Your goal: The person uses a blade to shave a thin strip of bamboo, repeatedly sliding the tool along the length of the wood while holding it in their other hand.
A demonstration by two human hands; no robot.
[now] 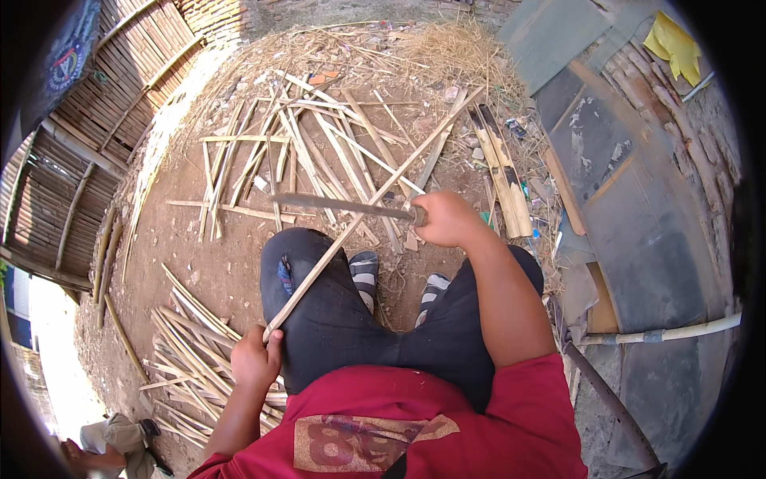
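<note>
Low over my left knee, my left hand (254, 361) is closed round the near end of a long split bamboo strip (317, 270). The strip slants away to the far right, over the ground. My right hand (451, 220) grips the handle of a machete (343, 205) above my right knee. Its dark, narrow blade points left and crosses the bamboo strip; whether the two touch, I cannot tell. Ahead of my feet lies a loose, criss-crossed heap of bamboo strips (307, 148). Another pile of strips (187, 359) is beside my left hand.
Dark boards (638, 215) lean along the right side, with a yellow cloth (673, 48) beyond. Charred split bamboo pieces (504, 180) rest on the right. Straw (455, 56) lies at the back. A bamboo wall (136, 56) stands far left, and another person (120, 443) shows at lower left.
</note>
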